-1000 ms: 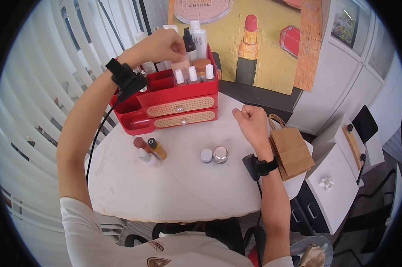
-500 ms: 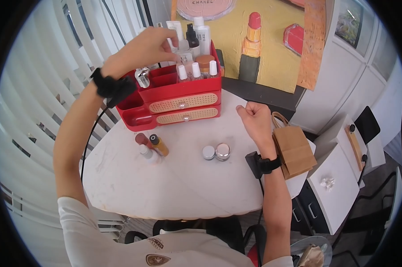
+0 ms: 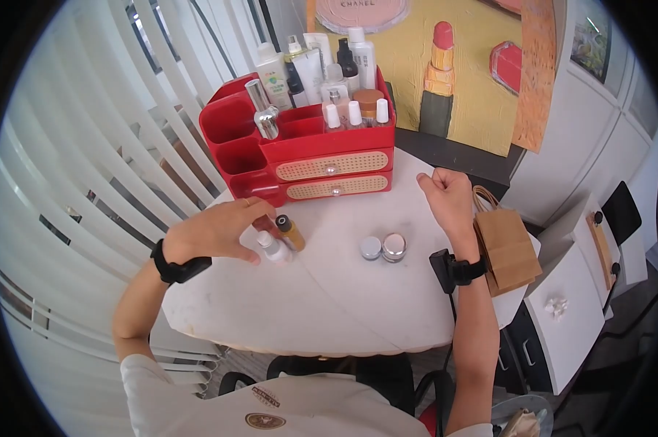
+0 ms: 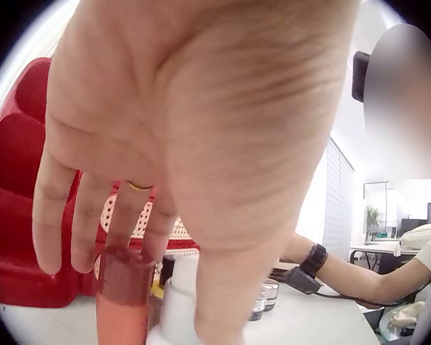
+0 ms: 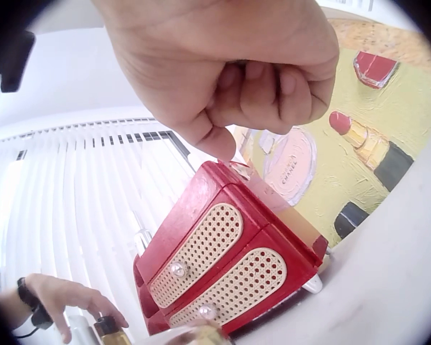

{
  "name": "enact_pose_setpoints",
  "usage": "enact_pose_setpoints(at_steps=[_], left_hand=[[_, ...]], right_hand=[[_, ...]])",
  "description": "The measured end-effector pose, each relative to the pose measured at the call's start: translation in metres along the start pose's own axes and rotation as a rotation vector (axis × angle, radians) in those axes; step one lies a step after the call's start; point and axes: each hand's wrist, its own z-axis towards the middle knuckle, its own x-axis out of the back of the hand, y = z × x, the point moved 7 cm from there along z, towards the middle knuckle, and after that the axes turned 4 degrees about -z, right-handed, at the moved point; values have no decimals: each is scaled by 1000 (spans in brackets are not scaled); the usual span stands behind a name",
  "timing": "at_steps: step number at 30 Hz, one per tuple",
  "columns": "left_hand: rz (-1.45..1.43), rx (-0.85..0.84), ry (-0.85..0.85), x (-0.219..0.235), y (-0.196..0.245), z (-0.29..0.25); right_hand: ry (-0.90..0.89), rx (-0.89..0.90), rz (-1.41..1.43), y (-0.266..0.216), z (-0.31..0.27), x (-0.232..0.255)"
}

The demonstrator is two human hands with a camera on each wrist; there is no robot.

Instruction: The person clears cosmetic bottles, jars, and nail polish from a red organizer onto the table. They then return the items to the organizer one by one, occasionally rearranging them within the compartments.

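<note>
My left hand reaches over the table's left side, fingers spread and thumb apart, around three small bottles. In the left wrist view its fingertips are right by the dark red cap of a coral bottle, and the thumb is beside a white bottle. An amber bottle with a black cap stands just behind. My right hand is curled into a fist above the table's right side, with nothing seen in it. Two small round jars, a pale-lidded one and a silver-rimmed one, stand side by side between the hands.
A red organizer with two woven-front drawers stands at the back, holding several bottles, tubes and a silver bottle. A brown paper bag is right of my right hand. Behind leans a lipstick painting; white blinds line the left.
My left hand has left the bottles in the organizer and come down toward me to the small bottles on the table, its fingers now spread. My right fist stays much the same; the head view has shifted.
</note>
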Motion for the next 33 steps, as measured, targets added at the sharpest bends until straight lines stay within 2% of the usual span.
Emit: enact_pose_setpoints(at_steps=[2, 6, 7, 9, 12, 14, 17, 24, 26, 29, 33], left_hand=[[-180, 142, 68, -5, -12, -1], [-214, 159, 45, -14, -30, 0], [-204, 98, 41, -17, -32, 1], [-199, 38, 35, -19, -28, 1], [-205, 110, 37, -18, -18, 1], [-151, 192, 100, -18, -20, 1], [-92, 260, 80, -23, -22, 4], [-43, 200, 108, -15, -14, 2], [-209, 219, 105, 1, -2, -6], [-166, 278, 144, 21, 2, -13], [-212, 268, 98, 11, 4, -7]], right_hand=[[9, 30, -22, 1, 1, 0], [7, 29, -27, 1, 0, -1], [16, 29, -14, 1, 0, -1], [21, 24, -3, 1, 0, -1], [6, 32, -9, -1, 1, 1], [5, 27, -6, -5, -1, 0], [-3, 20, -4, -3, 0, 0], [5, 4, -4, -2, 0, 1], [0, 5, -16, -4, -1, 1], [-8, 8, 14, -3, -1, 0], [5, 24, 4, -2, 0, -2]])
